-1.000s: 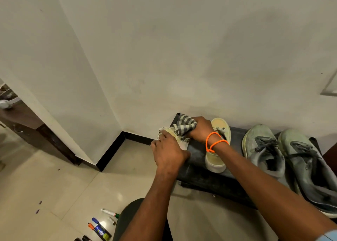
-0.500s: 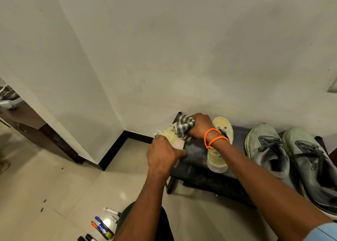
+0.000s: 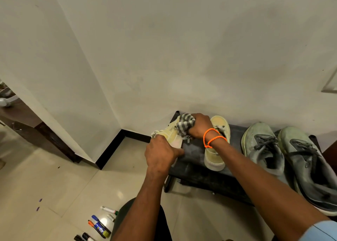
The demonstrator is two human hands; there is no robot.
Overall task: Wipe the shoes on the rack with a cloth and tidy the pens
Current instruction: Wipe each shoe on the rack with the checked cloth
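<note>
Shoe, pale yellow, head view: held over the left end of the black rack, at roughly 6 o'clock from frame centre. Long axis runs about 1 to 7 o'clock; which end is the toe I cannot tell, hands and cloth cover most of it. Left hand grips its near end, fingers curled tight around it, knuckles up. Right hand bunches the grey-and-white striped cloth in a closed fist, fingers clamped on the fabric, cloth pressed against the far end of the held shoe. Orange bracelet sits on the right wrist.

Second yellow shoe stands on the rack just right of the hands, sole down, toe pointing 12 o'clock toward the wall, partly hidden by the right wrist. Pair of grey sneakers sits side by side at 3 o'clock of that shoe, toes at about 11 o'clock, heels toward the camera.

Pens lie loose on the tiled floor at 7 o'clock of the frame, well apart from the rack, mostly angled 10 to 4 o'clock.
</note>
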